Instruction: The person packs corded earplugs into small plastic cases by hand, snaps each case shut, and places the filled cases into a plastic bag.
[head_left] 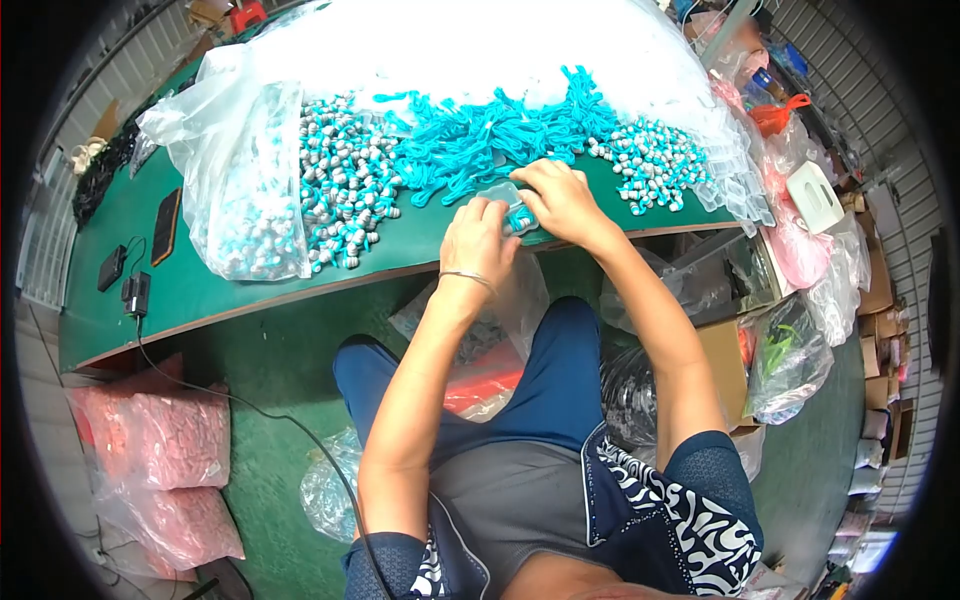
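My left hand [478, 238], with a bangle at the wrist, is closed round the near side of a small clear plastic box [507, 193] at the table's front edge. Something bright blue shows inside the box. The fingers of my right hand [562, 203] are bent over its far right side and grip it too. Just beyond the box lies a heap of turquoise cords [490, 135]. Striped grey, white and blue beads [345, 180] are piled to the left, and a smaller pile of similar beads [655, 160] sits to the right.
A clear bag [240, 190] of beads stands on the green table [210, 300]. A phone [167, 227] and a black charger [136, 292] lie at left, its cable [260, 408] trailing down. Clear plastic boxes [735, 185] spread at right. Bags of pink pieces [180, 440] rest on the floor.
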